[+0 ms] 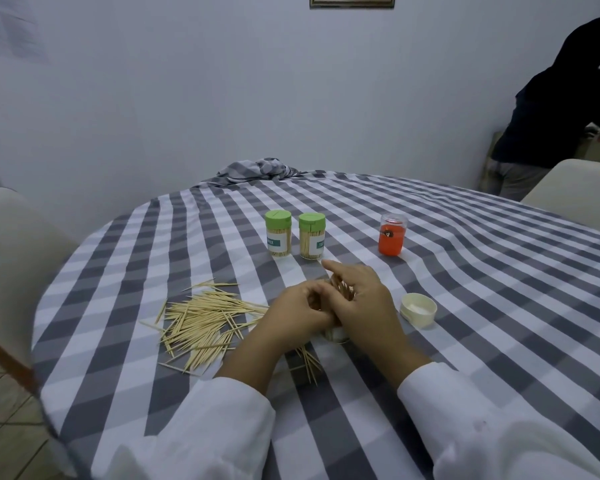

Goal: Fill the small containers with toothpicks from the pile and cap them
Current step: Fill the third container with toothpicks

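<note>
A loose pile of toothpicks (201,320) lies on the checked tablecloth, left of my hands. My left hand (298,313) and my right hand (361,299) meet over a small clear container (336,334), mostly hidden under them. My right hand grips its upper part, where a bunch of toothpicks (343,289) sticks out, and its index finger points forward. My left hand's curled fingers pinch at those toothpicks. A cream cap (418,310) lies open side up to the right. Two green-capped containers (278,233) (311,235) full of toothpicks stand behind.
A clear-capped jar with orange contents (392,235) stands at the back right. The round table (499,306) has chairs at the left (11,258) and right (579,188). Bunched cloth (257,171) lies at the far edge. A person in dark clothes (561,109) bends at the right wall.
</note>
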### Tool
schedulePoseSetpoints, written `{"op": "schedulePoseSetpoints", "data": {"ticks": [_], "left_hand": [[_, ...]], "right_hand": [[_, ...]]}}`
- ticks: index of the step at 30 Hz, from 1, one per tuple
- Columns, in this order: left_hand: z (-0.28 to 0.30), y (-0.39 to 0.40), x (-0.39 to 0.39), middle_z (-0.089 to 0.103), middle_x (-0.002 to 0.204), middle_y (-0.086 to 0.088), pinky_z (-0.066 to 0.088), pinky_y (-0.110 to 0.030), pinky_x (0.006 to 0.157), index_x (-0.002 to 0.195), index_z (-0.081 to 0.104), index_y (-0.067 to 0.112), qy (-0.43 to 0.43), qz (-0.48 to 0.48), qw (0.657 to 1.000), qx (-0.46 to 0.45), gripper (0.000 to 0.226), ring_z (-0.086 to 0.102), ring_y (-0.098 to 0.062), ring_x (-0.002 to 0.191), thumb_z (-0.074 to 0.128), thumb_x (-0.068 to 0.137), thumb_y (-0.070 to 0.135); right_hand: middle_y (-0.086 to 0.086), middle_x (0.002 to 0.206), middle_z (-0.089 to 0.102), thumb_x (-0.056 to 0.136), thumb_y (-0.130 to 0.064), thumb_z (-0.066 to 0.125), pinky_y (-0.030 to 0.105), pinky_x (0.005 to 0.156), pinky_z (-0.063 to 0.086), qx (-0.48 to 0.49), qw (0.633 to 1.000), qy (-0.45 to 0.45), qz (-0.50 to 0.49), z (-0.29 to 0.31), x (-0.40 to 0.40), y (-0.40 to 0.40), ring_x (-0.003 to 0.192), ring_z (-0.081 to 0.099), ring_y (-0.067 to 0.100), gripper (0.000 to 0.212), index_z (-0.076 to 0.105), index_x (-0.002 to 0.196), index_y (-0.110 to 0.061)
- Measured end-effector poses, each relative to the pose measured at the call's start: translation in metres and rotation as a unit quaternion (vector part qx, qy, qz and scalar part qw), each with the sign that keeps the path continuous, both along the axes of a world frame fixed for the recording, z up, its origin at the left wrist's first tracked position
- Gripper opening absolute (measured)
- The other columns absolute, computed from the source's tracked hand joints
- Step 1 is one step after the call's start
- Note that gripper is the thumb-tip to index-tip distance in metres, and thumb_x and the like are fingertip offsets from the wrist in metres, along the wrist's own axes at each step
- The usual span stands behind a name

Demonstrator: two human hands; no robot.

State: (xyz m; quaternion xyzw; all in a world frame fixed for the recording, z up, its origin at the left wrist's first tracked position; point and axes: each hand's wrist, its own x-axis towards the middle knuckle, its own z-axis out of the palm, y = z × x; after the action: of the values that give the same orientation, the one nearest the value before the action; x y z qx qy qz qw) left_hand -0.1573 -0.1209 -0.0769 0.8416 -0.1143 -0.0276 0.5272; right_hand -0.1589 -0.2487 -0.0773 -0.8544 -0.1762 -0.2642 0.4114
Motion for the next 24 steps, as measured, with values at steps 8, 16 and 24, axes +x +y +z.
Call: {"op": "schedulePoseSetpoints", "data": {"ticks": [8, 16, 24], "left_hand": [[0.002, -0.001, -0.003, 0.068, 0.106, 0.001, 0.055, -0.035, 0.089, 0.128, 0.054, 0.023, -0.001, -0.014, 1.000, -0.012, 0.051, 0.065, -0.014, 0.101, 0.072, 0.081, 0.017], [0.000, -0.002, -0.001, 0.064, 0.121, 0.001, 0.052, -0.033, 0.095, 0.135, 0.050, 0.019, 0.033, -0.012, 0.998, -0.043, 0.070, 0.061, -0.013, 0.111, 0.081, 0.072, 0.021], [-0.001, -0.002, 0.000, 0.063, 0.121, 0.001, 0.052, -0.031, 0.094, 0.135, 0.049, 0.020, 0.029, -0.003, 0.999, -0.044, 0.070, 0.060, -0.013, 0.111, 0.080, 0.073, 0.021]], "right_hand": [[-0.005, 0.122, 0.051, 0.095, -0.028, 0.051, 0.024, 0.095, 0.033, 0.007, 0.996, 0.067, -0.052, -0.002, 0.010, -0.006, 0.117, 0.037, 0.007, 0.027, 0.065, 0.117, -0.023], [-0.002, 0.127, 0.055, 0.092, -0.028, 0.056, 0.038, 0.103, 0.040, 0.112, 0.985, 0.110, -0.073, -0.001, 0.011, -0.016, 0.123, 0.045, 0.015, 0.025, 0.064, 0.115, -0.023], [-0.004, 0.121, 0.055, 0.095, -0.046, 0.038, 0.032, 0.097, 0.039, 0.093, 0.987, 0.133, -0.015, -0.005, 0.011, -0.019, 0.117, 0.046, 0.011, 0.037, 0.065, 0.111, -0.025]]}}
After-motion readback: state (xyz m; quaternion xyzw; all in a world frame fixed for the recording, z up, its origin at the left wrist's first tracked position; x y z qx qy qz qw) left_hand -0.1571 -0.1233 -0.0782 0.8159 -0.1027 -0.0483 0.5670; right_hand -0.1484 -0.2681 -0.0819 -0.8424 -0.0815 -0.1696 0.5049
